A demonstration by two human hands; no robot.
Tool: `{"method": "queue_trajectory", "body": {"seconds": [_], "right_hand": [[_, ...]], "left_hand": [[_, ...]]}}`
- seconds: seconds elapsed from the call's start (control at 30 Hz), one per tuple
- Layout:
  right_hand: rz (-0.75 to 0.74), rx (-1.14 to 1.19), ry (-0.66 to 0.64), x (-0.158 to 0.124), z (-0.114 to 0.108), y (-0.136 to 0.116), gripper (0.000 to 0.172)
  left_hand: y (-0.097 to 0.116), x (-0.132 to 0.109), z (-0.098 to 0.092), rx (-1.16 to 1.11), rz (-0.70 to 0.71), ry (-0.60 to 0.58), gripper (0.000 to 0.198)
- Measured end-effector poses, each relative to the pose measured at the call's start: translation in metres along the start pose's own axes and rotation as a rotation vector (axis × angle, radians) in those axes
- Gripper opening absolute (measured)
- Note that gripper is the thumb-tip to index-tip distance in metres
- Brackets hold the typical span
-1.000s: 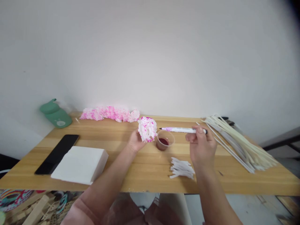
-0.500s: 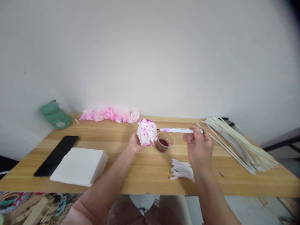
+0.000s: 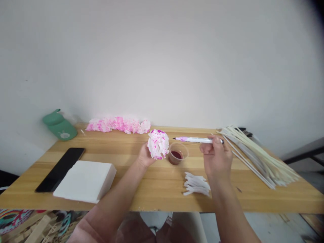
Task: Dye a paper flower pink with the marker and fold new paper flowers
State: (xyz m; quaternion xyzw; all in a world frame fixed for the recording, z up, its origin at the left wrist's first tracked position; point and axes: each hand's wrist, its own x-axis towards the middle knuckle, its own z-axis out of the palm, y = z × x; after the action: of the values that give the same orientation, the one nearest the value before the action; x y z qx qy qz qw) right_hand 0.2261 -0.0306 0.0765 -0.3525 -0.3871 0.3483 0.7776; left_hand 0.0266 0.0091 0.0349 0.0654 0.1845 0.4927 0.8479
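Observation:
My left hand (image 3: pixel 146 155) is closed round the underside of a white paper flower (image 3: pixel 158 145) with magenta specks on its petals. The flower hides most of those fingers. In my right hand (image 3: pixel 217 153) a white marker-like pen (image 3: pixel 194 139) lies nearly level, its dark tip pointing left toward the flower with a gap between them. Purple stains show near the tip. Below the pen stands a clear plastic cup (image 3: pixel 179 152) with dark red liquid in its bottom. Short white fuzzy sticks (image 3: pixel 196 184) lie in a bundle left of my right forearm.
A row of pink-and-white paper flowers (image 3: pixel 118 125) lies along the wall. At left are a green bottle (image 3: pixel 60 125), a black phone (image 3: pixel 60 168) and a white stack of paper (image 3: pixel 84 180). Long pale stems (image 3: pixel 263 155) spread across the right side of the wooden table (image 3: pixel 162 199).
My right hand has drawn the pen a little to the right, so its tip has moved off the flower's edge. My left hand and the flower are almost still.

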Motion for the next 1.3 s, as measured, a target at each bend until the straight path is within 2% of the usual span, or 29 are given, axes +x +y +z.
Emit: {"method": "queue_trajectory", "body": {"seconds": [0.4,0.6,0.83,1.0,1.17,1.3], "right_hand": [[0.186,0.087,-0.006,-0.002,-0.001,0.012,0.024],[0.219,0.104,0.001,-0.004,0.000,0.012,0.025],[0.210,0.061,-0.007,-0.004,0.002,0.014,0.026],[0.151,0.088,0.017,0.001,-0.001,0.007,0.026],[0.143,0.086,0.016,0.003,-0.002,0.001,0.025],[0.130,0.096,0.015,0.004,-0.002,-0.002,0.025]], "left_hand": [[-0.001,0.004,-0.016,-0.016,0.001,-0.121,0.022],[0.000,0.000,-0.013,0.006,-0.052,-0.071,0.024],[0.000,0.002,-0.016,0.012,-0.056,-0.081,0.026],[0.000,0.000,-0.011,-0.031,-0.027,-0.070,0.024],[0.000,0.000,-0.010,0.097,-0.069,-0.066,0.022],[0.000,0.003,-0.013,0.142,-0.051,-0.046,0.016]]}}
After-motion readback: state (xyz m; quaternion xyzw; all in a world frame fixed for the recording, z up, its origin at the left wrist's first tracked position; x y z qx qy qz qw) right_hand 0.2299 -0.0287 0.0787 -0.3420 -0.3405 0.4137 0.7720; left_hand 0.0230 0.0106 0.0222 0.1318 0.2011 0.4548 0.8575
